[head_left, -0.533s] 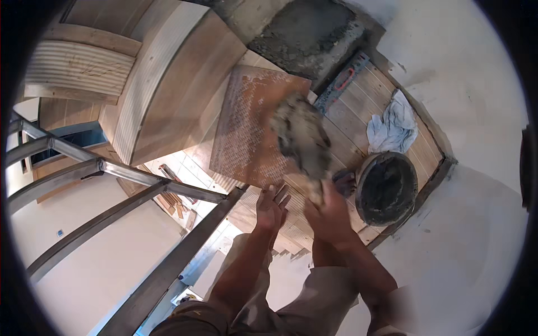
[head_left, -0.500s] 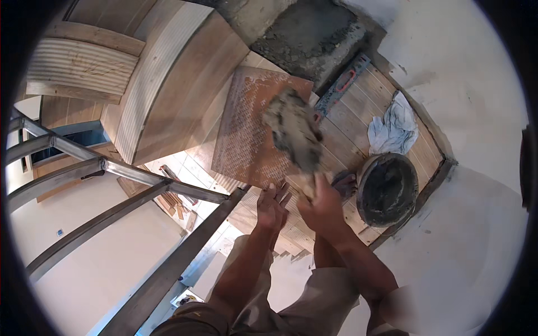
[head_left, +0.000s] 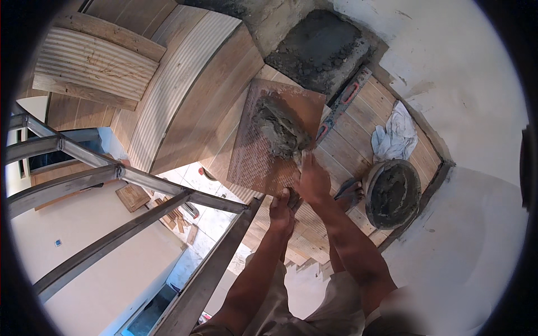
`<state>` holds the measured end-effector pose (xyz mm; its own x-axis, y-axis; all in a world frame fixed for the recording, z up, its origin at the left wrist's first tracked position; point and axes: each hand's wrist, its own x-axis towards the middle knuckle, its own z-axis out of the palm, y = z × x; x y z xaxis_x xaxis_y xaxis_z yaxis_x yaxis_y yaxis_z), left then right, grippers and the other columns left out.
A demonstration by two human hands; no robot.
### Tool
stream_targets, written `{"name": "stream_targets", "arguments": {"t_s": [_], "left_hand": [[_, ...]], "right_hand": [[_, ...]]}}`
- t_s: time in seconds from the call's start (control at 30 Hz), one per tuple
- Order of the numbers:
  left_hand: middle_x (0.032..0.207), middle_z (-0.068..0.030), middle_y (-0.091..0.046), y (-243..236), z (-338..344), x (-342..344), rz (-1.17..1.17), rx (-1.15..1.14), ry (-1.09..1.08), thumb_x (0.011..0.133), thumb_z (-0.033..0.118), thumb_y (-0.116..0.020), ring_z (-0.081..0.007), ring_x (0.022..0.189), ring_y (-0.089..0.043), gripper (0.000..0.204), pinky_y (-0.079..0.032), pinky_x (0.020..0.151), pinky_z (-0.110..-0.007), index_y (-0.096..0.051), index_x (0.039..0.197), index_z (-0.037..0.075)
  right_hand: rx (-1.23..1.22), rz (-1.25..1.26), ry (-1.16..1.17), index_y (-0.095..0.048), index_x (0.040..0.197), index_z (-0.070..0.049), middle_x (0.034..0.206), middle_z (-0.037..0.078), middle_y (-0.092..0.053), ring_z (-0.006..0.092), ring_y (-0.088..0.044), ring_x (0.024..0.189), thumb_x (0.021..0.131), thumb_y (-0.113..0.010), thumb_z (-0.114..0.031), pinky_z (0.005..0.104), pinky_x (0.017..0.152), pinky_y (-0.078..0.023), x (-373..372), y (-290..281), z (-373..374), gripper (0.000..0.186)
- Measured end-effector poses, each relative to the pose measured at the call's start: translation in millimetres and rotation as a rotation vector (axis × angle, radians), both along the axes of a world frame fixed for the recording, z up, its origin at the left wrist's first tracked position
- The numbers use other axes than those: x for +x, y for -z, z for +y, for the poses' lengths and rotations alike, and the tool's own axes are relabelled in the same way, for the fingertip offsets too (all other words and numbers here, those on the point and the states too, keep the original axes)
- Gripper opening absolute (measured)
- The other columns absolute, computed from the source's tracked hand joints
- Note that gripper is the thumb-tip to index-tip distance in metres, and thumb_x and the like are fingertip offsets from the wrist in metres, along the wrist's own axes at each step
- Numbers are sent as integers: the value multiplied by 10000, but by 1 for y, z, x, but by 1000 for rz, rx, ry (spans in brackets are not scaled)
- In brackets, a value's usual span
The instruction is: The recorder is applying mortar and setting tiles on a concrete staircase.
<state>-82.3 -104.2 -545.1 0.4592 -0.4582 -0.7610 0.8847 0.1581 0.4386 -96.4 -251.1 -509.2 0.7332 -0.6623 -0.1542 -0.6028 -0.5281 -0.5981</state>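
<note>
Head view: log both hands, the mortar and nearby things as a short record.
Left hand: at brown tile, thumb on its near edge
Right hand: gripping mortar-smeared trowel
Mortar: heaped on the tile
Bucket: right of the right hand, mortar inside
Cloth: white, crumpled, beyond the bucket
Level: lying right of the tile

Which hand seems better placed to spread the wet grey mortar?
Probably the right hand: it is closed beside the mortar, while the left hand holds the flat brown tile by its edge.

Mortar (head_left: 280, 127) hides the tile's (head_left: 252, 162) middle; the right sleeve (head_left: 388, 317) is partly blurred; the picture's lower edge cuts off the railing (head_left: 218, 263).
</note>
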Motion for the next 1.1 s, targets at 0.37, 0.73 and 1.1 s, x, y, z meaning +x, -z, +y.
{"name": "stream_targets", "arguments": {"t_s": [0.37,0.73,1.1], "left_hand": [[1241,-55,-604,10,18,12,-24,24,-1,976,298,-626,-232,1139,-603,396,-483,993,-452,-506,1310,123],[1360,-89,-503,13,19,20,-15,86,-23,959,353,-639,-290,1255,-516,574,-485,1017,-477,-392,1418,113],[1362,-75,-488,9,19,23,-7,86,7,929,382,-673,-273,1204,-538,625,-510,973,-457,-388,1433,148]], "right_hand": [[160,-15,0,-491,1264,40,1180,292,-603,481,-634,943,897,-549,-259,536,797,-507,2,-69,-44,476],[-42,382,-344,-488,1123,-16,825,251,-671,453,-668,793,991,-499,-393,559,686,-522,27,-90,-94,399],[-82,417,-267,-553,1037,-34,869,202,-705,393,-697,859,971,-552,-376,497,728,-542,72,-102,-101,348]]}}
